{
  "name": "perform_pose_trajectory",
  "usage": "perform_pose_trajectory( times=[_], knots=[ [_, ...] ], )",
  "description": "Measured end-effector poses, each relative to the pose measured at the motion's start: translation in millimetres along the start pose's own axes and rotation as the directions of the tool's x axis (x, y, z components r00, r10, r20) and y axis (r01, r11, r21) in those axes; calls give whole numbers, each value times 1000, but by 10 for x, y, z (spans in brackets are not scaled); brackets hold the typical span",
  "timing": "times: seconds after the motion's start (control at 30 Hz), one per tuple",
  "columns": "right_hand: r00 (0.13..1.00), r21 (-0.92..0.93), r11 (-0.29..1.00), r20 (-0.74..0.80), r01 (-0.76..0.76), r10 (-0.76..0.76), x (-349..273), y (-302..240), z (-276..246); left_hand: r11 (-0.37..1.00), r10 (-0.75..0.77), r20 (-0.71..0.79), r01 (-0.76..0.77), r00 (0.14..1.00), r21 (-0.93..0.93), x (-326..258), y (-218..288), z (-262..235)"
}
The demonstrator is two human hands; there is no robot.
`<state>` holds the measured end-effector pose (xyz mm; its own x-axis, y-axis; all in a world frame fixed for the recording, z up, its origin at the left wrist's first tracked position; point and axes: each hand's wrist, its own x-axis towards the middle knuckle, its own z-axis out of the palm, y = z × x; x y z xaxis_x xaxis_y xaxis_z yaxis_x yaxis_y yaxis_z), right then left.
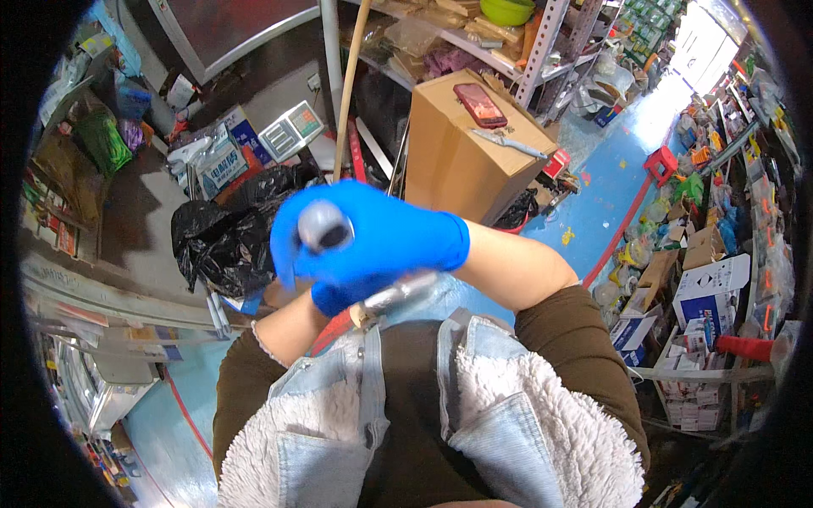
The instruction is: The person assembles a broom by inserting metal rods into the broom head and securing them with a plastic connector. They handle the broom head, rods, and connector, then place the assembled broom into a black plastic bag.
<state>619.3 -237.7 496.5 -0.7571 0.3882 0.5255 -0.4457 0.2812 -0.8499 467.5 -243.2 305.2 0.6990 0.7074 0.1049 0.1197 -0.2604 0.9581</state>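
Up front, right hand [381, 227] clasps a blurred grey cylinder [323, 226], left hand's [335, 296] grip hidden.

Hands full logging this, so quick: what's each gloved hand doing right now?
Left hand: blurred, mostly hidden beneath the right; cannot tell.
Right hand: closed, seemingly around a grey tube with a rounded end.
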Motion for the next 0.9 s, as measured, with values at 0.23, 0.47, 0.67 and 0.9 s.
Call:
perform_pose_trajectory(
  times=[0.23, 0.47, 0.67, 0.9],
  knots=[
    [758, -196, 970, -652, -143, -21, 83, 864, -391, 971, -81, -499, -44, 863, -234, 699, -691, -28],
    [858, -258, 961, -511, -101, -47, -150, 1174, -1076, 939, -203, -658, -46, 725, -340, 878, -639, -245],
    [600, -610, -46, -760, -791, -249, -1409, 1242, -2748, 813, -167, -618, -248, 768, -527, -334, -129, -1332],
    [481, -489, -176, -872, -854, 86, -1378, 1927, -3415, 740, 228, -797, -632, 559, -231, -1436, 345, -1886]
  ],
)
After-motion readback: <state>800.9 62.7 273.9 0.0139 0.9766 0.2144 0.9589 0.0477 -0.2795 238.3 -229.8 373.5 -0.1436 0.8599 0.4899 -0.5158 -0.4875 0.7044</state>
